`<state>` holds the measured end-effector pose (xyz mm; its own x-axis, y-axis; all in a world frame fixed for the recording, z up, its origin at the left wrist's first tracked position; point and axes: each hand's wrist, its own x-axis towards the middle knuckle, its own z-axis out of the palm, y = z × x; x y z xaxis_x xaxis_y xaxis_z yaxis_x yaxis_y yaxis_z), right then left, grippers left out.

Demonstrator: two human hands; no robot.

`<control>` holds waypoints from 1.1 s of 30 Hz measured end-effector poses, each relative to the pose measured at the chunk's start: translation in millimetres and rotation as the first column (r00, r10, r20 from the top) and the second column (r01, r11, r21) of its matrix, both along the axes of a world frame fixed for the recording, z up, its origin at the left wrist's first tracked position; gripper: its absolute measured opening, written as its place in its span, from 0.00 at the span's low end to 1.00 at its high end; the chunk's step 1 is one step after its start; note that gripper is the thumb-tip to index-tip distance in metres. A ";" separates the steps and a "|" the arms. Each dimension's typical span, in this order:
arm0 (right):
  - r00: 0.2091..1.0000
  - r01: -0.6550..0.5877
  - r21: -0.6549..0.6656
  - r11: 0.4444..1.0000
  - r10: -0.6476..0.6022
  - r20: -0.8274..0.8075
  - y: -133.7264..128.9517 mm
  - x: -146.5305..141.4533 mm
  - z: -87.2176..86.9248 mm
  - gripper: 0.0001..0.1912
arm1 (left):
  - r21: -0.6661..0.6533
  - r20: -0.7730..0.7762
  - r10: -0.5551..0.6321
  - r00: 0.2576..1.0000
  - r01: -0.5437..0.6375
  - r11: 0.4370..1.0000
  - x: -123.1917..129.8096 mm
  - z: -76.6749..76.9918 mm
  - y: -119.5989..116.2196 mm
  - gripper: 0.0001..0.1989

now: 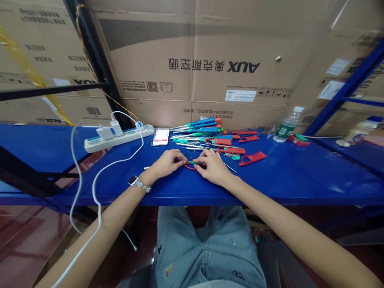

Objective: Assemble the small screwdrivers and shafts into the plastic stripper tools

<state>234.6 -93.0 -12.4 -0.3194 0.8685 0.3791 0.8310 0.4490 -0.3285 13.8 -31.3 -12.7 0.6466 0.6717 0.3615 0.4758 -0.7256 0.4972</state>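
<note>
My left hand (pixel 172 163) is closed, its thumb and fingertips pinched at the left end of a small red-and-green piece (pixel 191 163) with a thin red loop. My right hand (pixel 211 166) grips the right end of the same piece, partly hiding it. Both hands are low over the blue shelf. Just beyond them lie several long-nosed lighters (pixel 204 130) with thin metal rods and blue, red or green handles. Beside the right hand are a red casing with a finger loop (pixel 253 158) and a thin metal rod (pixel 230 167).
A white power strip (pixel 120 138) with plugs and trailing white cables (pixel 99 176) is at the left. Near it lies a phone-like white card or screen (pixel 161 137). A water bottle (pixel 287 126) stands at the right. Large cardboard boxes (pixel 192 40) line the back.
</note>
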 end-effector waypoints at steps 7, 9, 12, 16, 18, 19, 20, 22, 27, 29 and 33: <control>1.000 0.006 -0.010 1.000 -0.006 0.002 1.6 1.2 0.0 0.09 | 0.100 -0.079 -0.019 0.997 0.027 0.995 -3.3 1.3 -1.8 0.10; 1.000 0.009 -0.003 1.000 -0.009 0.003 2.0 1.4 -0.9 0.09 | 0.176 -0.136 -0.031 0.990 0.055 0.983 -3.7 3.9 -5.7 0.12; 1.000 0.021 0.004 1.000 -0.021 -0.004 1.6 1.0 -2.1 0.10 | 0.274 -0.182 -0.021 0.983 0.071 0.959 -0.6 7.1 -12.6 0.13; 0.999 0.007 0.003 1.000 -0.007 -0.032 0.1 1.0 -3.3 0.10 | 0.315 -0.261 -0.015 0.965 0.100 0.944 5.9 7.9 -17.6 0.16; 0.998 -0.001 0.003 1.000 0.001 -0.060 -0.7 1.7 -4.0 0.11 | 0.318 -0.289 -0.008 0.957 0.104 0.942 7.6 6.8 -16.7 0.17; 0.997 -0.004 0.005 1.000 0.005 -0.080 -1.1 2.0 -4.3 0.12 | 0.318 -0.291 -0.005 0.957 0.101 0.943 8.0 6.1 -15.7 0.17; 0.995 -0.007 0.011 1.000 0.008 -0.103 -1.5 2.5 -4.5 0.13 | 0.317 -0.289 -0.004 0.957 0.099 0.943 8.2 5.4 -14.6 0.17; 0.988 -0.011 0.032 0.999 0.016 -0.154 -2.5 3.8 -4.4 0.15 | 0.317 -0.291 0.000 0.957 0.097 0.944 8.5 4.5 -12.9 0.17; 0.966 -0.022 0.091 0.996 0.044 -0.256 -7.9 18.9 0.2 0.12 | 0.327 -0.314 0.047 0.948 0.061 0.943 9.7 7.3 -15.3 0.20; 0.964 -0.012 0.102 0.995 0.039 -0.263 -11.2 33.6 3.3 0.13 | 0.344 -0.270 0.073 0.960 0.026 0.939 11.1 11.2 -17.7 0.24; 0.963 0.074 0.104 0.992 -0.044 -0.267 -18.0 77.0 8.6 0.18 | 0.383 -0.141 0.031 0.989 0.026 0.923 28.0 23.9 -21.2 0.21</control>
